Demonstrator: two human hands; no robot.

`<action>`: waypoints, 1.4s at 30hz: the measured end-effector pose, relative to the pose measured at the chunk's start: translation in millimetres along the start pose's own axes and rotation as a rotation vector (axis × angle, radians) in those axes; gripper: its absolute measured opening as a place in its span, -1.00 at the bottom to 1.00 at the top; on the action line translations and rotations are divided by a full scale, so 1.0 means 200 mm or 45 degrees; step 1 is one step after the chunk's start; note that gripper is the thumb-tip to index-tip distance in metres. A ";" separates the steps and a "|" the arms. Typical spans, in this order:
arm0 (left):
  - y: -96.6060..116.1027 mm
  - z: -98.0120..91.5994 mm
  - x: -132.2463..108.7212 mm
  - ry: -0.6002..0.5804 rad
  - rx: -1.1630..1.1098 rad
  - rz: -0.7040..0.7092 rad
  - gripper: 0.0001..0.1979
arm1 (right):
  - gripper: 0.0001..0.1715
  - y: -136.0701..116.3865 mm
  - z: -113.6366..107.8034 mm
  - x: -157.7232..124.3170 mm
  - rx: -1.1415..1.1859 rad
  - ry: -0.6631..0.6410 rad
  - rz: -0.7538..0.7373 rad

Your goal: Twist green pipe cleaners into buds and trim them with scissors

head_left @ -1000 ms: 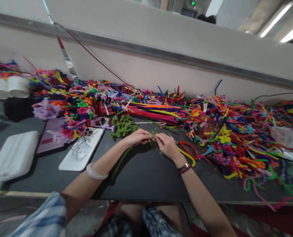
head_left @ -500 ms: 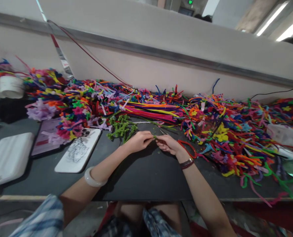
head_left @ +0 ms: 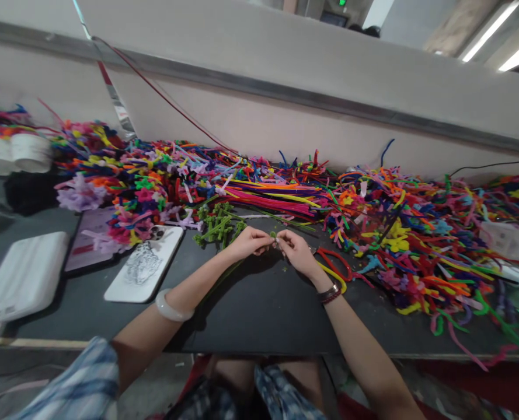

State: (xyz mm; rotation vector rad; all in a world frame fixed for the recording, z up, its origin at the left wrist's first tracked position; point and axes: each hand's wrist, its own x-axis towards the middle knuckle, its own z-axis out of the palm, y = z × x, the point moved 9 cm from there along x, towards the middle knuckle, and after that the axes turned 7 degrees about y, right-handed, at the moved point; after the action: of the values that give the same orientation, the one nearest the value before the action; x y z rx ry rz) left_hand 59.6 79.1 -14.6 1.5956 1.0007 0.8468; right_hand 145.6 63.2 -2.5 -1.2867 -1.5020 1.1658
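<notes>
My left hand [head_left: 255, 241] and my right hand [head_left: 295, 249] meet over the dark table, fingers pinched together. Between the fingertips is a small green pipe cleaner piece [head_left: 273, 234]; most of it is hidden by the fingers. A green stem slants below my left forearm. Just left of my left hand lies a pile of twisted green pipe cleaner pieces [head_left: 218, 224]. Scissors with red and yellow handles [head_left: 340, 271] lie beside my right wrist, their blades mostly hidden behind the hand.
Long straight pipe cleaners [head_left: 272, 198] lie behind the hands. Heaps of colourful pipe cleaner pieces [head_left: 421, 233] line the wall. To the left are a white phone [head_left: 143, 268], a purple tablet-like device [head_left: 90, 242], a white power bank [head_left: 25, 277] and paper cups [head_left: 31, 153].
My right hand has turned, bringing its fingertips up against the left ones at the green piece. More of the scissors' handles shows beside the wrist. The view has shifted slightly.
</notes>
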 end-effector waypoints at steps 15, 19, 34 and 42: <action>0.19 0.07 -0.10 0.055 0.909 0.800 -0.75 | -0.65 0.17 0.05 -0.03 0.248 -0.174 0.509; 0.17 0.10 -0.11 -0.005 1.063 0.804 -0.73 | -0.71 0.16 0.05 -0.04 0.300 -0.207 0.543; 0.04 0.00 -0.02 0.105 -0.097 0.051 -0.75 | -0.87 -0.09 -0.04 -0.01 -0.201 0.117 -0.265; 0.00 0.02 -0.02 0.021 -0.534 -0.156 -0.76 | -0.82 -0.07 -0.05 0.00 -0.110 0.090 -0.181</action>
State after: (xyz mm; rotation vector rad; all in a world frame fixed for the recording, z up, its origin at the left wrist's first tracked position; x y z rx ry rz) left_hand 62.1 74.8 -16.6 1.1617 0.8552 0.9163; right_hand 152.3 64.5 13.9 -1.2428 -1.5794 0.9641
